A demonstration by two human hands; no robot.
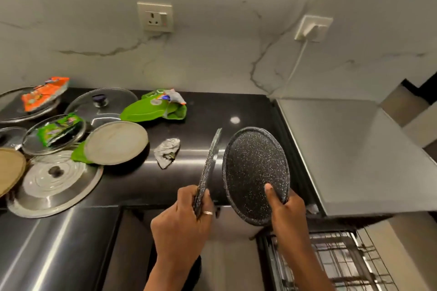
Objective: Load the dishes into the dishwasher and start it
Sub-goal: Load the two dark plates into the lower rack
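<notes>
My right hand (287,215) grips a black speckled plate (253,170) by its lower rim, thumb on the face, the plate tilted toward me above the counter edge. A second black speckled plate (210,160) is held edge-on in my left hand (186,222), fingers curled round its lower rim. Both plates hang over the front of the black counter (212,106). Below my right hand, at the bottom right, the wire rack of the dishwasher (335,260) is pulled out.
At the left of the counter lie glass lids (101,106), a steel lid (56,184), a white-bottomed plate (115,143), green and orange wrappers (153,111) and a crumpled foil (166,151). A grey steel surface (354,149) adjoins on the right. A plugged socket (313,28) is on the wall.
</notes>
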